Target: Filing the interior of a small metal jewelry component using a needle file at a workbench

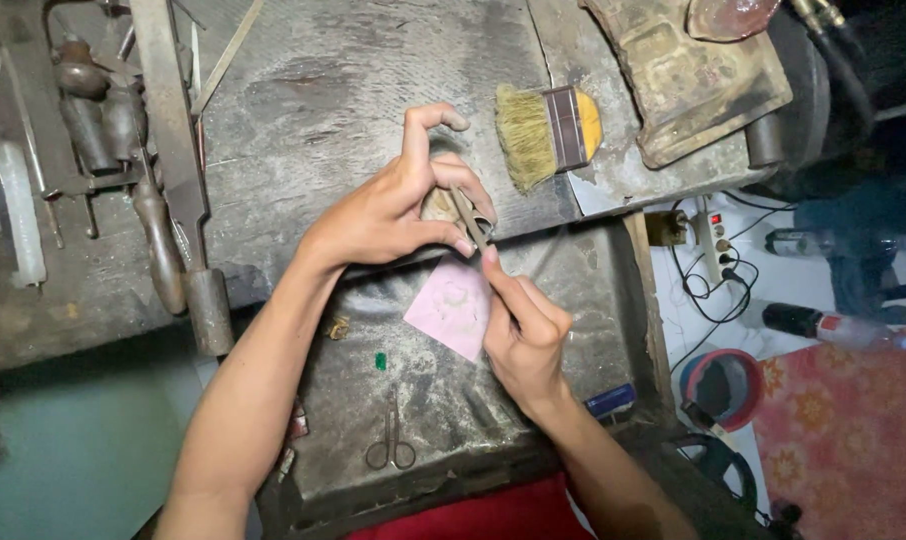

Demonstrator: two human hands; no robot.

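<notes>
1. At the front edge of the grey upper bench (353,90), just above the sunken tray, a small brownish piece (439,206) sits pinched in the left hand (393,205); what it is cannot be told.
2. That hand's grip is clenched on the piece, thumb below, middle fingers over it, forefinger crooked up and free.
3. A thin metal tool (470,220) slants from the piece down towards the right hand (523,335), its upper end touching the piece.
4. The right hand's grip is closed around the tool's lower end, forefinger stretched along the shaft.
5. Under both hands lies a pink sheet of paper (451,312), flat on the floor of the dusty tray (573,290), partly covered by the right hand.
6. Left of the paper, on the tray floor, sit a small brass-coloured bit (339,327) and, nearer the wearer, a tiny green stone (380,361).
7. Closer still lie small scissors (391,445), handles towards the wearer.
8. A blue flat object (611,400) rests at the tray's right front corner.
9. Just right of the left hand, on the upper bench, a brush (548,130) lies with pale bristles pointing left.
10. Far left, dark metal tools (98,120) and a long handled bar (178,190) rest on the bench.
</notes>
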